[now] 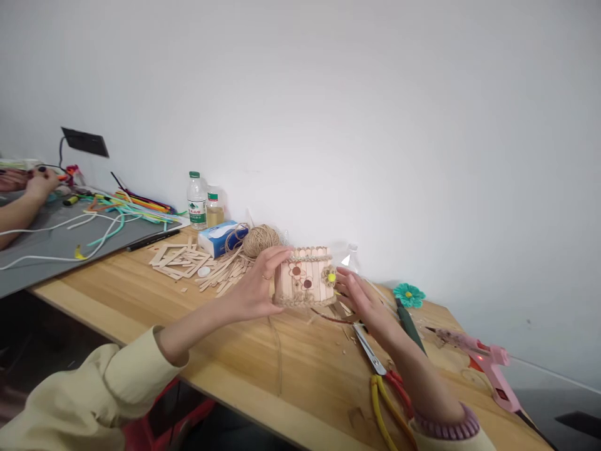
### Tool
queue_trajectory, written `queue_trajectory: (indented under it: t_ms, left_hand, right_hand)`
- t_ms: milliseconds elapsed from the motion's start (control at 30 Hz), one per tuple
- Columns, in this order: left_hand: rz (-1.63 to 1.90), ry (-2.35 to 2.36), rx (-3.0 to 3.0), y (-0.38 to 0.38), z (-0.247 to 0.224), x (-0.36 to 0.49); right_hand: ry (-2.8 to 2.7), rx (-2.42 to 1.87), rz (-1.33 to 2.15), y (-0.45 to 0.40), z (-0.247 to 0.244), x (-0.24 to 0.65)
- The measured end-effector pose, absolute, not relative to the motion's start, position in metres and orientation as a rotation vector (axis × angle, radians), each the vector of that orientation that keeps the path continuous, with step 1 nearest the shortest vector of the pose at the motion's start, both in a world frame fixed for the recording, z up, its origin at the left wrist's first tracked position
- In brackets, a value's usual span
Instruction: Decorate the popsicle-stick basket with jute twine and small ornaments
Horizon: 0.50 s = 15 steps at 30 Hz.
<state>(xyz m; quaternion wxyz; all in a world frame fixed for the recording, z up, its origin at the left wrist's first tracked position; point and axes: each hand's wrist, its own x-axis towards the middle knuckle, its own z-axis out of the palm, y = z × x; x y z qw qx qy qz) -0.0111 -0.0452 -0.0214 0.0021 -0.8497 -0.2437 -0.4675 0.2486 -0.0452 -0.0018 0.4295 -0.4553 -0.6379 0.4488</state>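
Above wooden table (225,352), stick box (312,274) in left hand (258,286), fingers gripping its left side. Right hand (365,302) beside yellow-centred flower (331,277), fingers slightly bent; whether holding, cannot tell.

I saw soft, even indoor light, the wall (399,113) brightest mid-view, corners greyer, darkness under the table (235,351), fine details slightly blurred, edges stretched.

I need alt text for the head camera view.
A person's left hand holds a small pale wooden-stick box, the right hand beside its yellow-centred flower. Pale sticks and a tan twine ball lie on the brown wooden table.
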Motion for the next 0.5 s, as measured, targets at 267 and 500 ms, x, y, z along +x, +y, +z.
queue_trajectory:
  t_ms: [267, 500]
  left_hand:
    - [-1.612, -0.735, -2.922, -0.061, 0.011, 0.003]
    - [-2.414, -1.423, -2.869, -0.064, 0.0, 0.023]
  right_hand:
    - [-1.553, -0.703, 1.339, -0.076, -0.004, 0.223]
    - [-1.363, -0.581, 1.236, -0.069, -0.014, 0.214]
